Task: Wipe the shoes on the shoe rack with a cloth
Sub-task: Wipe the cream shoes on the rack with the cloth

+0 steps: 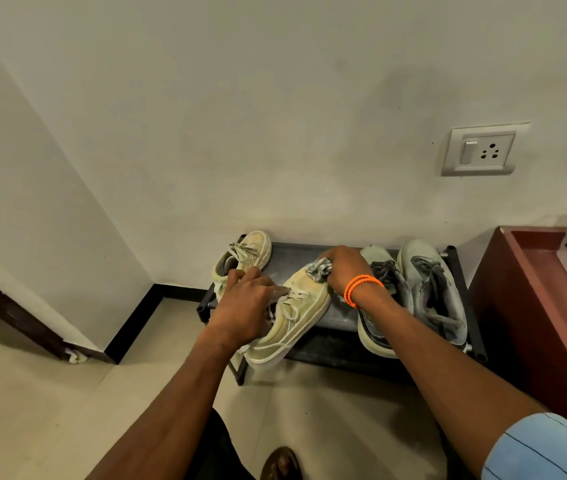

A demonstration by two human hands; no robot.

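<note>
Left hand [245, 301] grip: curled round pale sneaker [292, 317] | right hand [342, 268] grip: clutching cloth [319, 269] on toe

Home interior, likely entry corner. Low black shoe rack [337, 318] set against plain painted wall, worn sneakers [431, 289] kept on it. Switch-and-socket plate [483, 150] mounted on wall at right. Tiled floor [33, 393] edged with black skirting [129, 327]. Reddish wooden cabinet [531, 306] placed right of rack.

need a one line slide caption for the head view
Left hand steadies a pale sneaker while the right hand wipes its toe with a cloth.
</note>
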